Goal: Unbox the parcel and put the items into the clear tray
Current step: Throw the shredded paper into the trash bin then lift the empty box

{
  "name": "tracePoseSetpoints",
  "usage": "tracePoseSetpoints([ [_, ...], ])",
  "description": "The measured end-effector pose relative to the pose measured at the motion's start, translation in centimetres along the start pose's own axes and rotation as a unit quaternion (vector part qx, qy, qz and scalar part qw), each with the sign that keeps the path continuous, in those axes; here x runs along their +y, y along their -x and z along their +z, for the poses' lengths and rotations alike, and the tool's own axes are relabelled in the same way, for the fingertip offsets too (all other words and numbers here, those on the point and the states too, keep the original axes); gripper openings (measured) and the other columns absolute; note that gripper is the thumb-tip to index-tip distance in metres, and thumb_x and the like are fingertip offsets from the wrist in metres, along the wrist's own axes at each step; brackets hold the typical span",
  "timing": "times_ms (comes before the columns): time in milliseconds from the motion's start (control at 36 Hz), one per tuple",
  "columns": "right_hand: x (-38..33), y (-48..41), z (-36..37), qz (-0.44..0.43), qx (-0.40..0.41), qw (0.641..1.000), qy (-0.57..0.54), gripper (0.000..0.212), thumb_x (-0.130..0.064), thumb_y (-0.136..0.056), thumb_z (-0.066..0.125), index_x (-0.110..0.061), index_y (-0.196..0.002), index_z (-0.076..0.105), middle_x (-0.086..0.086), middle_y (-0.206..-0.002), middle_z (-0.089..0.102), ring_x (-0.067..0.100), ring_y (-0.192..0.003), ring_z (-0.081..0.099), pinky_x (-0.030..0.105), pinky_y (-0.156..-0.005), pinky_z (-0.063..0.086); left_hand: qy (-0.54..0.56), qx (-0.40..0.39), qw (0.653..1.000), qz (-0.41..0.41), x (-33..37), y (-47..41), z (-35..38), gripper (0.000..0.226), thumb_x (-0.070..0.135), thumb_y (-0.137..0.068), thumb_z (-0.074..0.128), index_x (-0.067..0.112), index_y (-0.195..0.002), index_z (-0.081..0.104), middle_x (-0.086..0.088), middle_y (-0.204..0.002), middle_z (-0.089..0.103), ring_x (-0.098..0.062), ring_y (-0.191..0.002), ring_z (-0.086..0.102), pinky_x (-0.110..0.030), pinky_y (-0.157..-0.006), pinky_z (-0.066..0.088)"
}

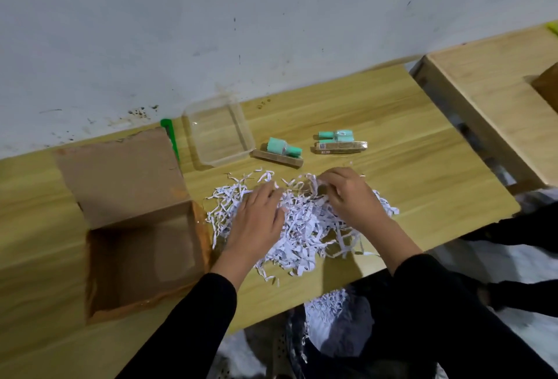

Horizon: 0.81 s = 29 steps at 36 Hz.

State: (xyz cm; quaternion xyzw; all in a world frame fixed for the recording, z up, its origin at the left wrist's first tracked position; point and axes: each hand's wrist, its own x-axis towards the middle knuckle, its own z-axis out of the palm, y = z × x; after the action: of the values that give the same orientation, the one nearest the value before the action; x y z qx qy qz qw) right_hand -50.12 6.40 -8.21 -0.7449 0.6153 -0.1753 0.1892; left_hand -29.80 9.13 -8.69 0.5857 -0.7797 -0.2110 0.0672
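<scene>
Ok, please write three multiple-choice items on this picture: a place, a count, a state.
1. Where are the left hand and the right hand? A) in the shredded paper B) raised in the air C) folded together
2. How many green-and-brown packs lie on the table? A) one B) two C) five
3. The clear tray is: A) empty B) heaped full C) lidded
Answers: A, strips surround both hands; B, two lie right of the tray; A, only wood shows through it.

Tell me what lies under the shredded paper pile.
Only the wooden table shows through gaps in the shredded paper. The left hand rests on it and the right hand curls into it. Anything buried beneath is hidden.
</scene>
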Motion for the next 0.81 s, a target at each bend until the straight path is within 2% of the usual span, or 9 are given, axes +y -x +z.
tracePoseSetpoints([
  [56, 0.6, 1.0, -0.9, 0.026, 0.014, 1.0, 0.003, 0.032, -0.015, -0.091, 0.05, -0.011, -0.122, 0.056, 0.01, -0.126, 0.057, 0.025, -0.117, 0.048, 0.04, -0.095, 0.044, 0.003, 0.04, 0.999, -0.028, -0.4, 0.0, -0.9, 0.048, 0.032, -0.1, 0.031, 0.019, -0.146, 0.027, -0.003, -0.157, 0.017, -0.021, -0.145, 0.013, -0.037, -0.117, 0.012],
  [111, 1.6, 1.8, -1.6, 0.069, -0.015, 0.997, 0.018, 0.043, -0.031, -0.093, 0.046, -0.018, -0.134, 0.043, 0.008, -0.14, 0.044, 0.024, -0.129, 0.037, 0.045, -0.104, 0.039, -0.019, 0.051, 0.996, -0.077, -1.3, -0.1, -1.4, 0.051, 0.035, -0.099, 0.031, 0.018, -0.147, 0.022, -0.009, -0.158, 0.013, -0.027, -0.146, 0.009, -0.042, -0.118, 0.009],
  [194, 2.9, 2.6, -2.1, 0.131, -0.085, 0.987, 0.044, 0.06, -0.051, -0.091, 0.038, -0.028, -0.144, 0.02, 0.003, -0.153, 0.023, 0.026, -0.141, 0.018, 0.049, -0.112, 0.026, -0.043, 0.017, 0.985, -0.166, -3.0, -0.4, -1.4, 0.057, 0.041, -0.098, 0.031, 0.014, -0.147, 0.019, -0.019, -0.154, 0.015, -0.037, -0.142, 0.013, -0.048, -0.117, 0.015],
  [250, 3.2, 3.1, -1.9, 0.145, -0.104, 0.983, 0.037, 0.065, -0.056, -0.09, 0.036, -0.03, -0.145, 0.014, 0.001, -0.155, 0.018, 0.026, -0.142, 0.014, 0.051, -0.113, 0.022, -0.021, -0.024, 0.981, -0.194, -3.5, -0.2, -1.0, 0.06, 0.045, -0.097, 0.029, 0.013, -0.147, 0.018, -0.021, -0.151, 0.019, -0.04, -0.139, 0.016, -0.05, -0.114, 0.019],
  [333, 2.5, 4.1, -1.4, 0.119, -0.119, 0.986, 0.007, 0.072, -0.065, -0.086, 0.035, -0.031, -0.146, 0.013, 0.001, -0.156, 0.016, 0.024, -0.142, 0.016, 0.049, -0.111, 0.024, 0.01, -0.068, 0.983, -0.169, -2.9, 0.4, -0.2, 0.061, 0.049, -0.097, 0.023, 0.019, -0.149, 0.011, -0.014, -0.157, 0.007, -0.037, -0.144, 0.004, -0.05, -0.117, 0.014],
  [417, 0.6, 5.0, -0.4, 0.081, -0.149, 0.985, -0.01, 0.087, -0.079, -0.072, 0.031, -0.039, -0.144, 0.005, 0.002, -0.157, 0.01, 0.024, -0.143, 0.014, 0.053, -0.111, 0.022, 0.041, -0.087, 0.988, -0.119, -1.6, 1.1, 0.5, 0.062, 0.054, -0.096, 0.02, 0.028, -0.149, 0.004, -0.006, -0.159, -0.001, -0.028, -0.146, -0.005, -0.049, -0.119, 0.008],
  [556, -1.5, 6.1, 1.9, 0.015, -0.171, 0.985, 0.021, 0.116, -0.083, -0.056, 0.05, -0.041, -0.142, -0.015, 0.0, -0.157, -0.016, 0.025, -0.145, -0.001, 0.05, -0.114, 0.005, 0.061, -0.095, 0.994, -0.014, -1.1, 2.2, 2.5, 0.062, 0.053, -0.097, 0.022, 0.032, -0.149, -0.003, 0.004, -0.159, -0.011, -0.013, -0.145, -0.015, -0.035, -0.118, -0.006],
  [667, -1.4, 5.7, 3.5, -0.018, -0.17, 0.983, 0.066, 0.126, -0.086, -0.05, 0.051, -0.036, -0.142, -0.019, 0.004, -0.155, -0.022, 0.027, -0.145, -0.007, 0.047, -0.114, 0.0, 0.036, -0.042, 0.998, 0.036, -1.9, 2.4, 3.5, 0.064, 0.058, -0.092, 0.012, 0.031, -0.15, 0.003, 0.007, -0.159, -0.005, -0.005, -0.143, -0.013, -0.023, -0.114, -0.012],
  [806, -1.1, 4.0, 4.0, -0.026, -0.169, 0.979, 0.113, 0.123, -0.088, -0.05, 0.046, -0.033, -0.145, -0.011, 0.001, -0.158, -0.006, 0.027, -0.145, 0.003, 0.047, -0.116, 0.006, -0.002, -0.004, 0.999, 0.048, -2.4, 2.1, 3.8, 0.062, 0.053, -0.092, 0.014, 0.029, -0.149, 0.018, 0.001, -0.157, 0.019, -0.008, -0.145, 0.007, -0.022, -0.114, -0.005],
])
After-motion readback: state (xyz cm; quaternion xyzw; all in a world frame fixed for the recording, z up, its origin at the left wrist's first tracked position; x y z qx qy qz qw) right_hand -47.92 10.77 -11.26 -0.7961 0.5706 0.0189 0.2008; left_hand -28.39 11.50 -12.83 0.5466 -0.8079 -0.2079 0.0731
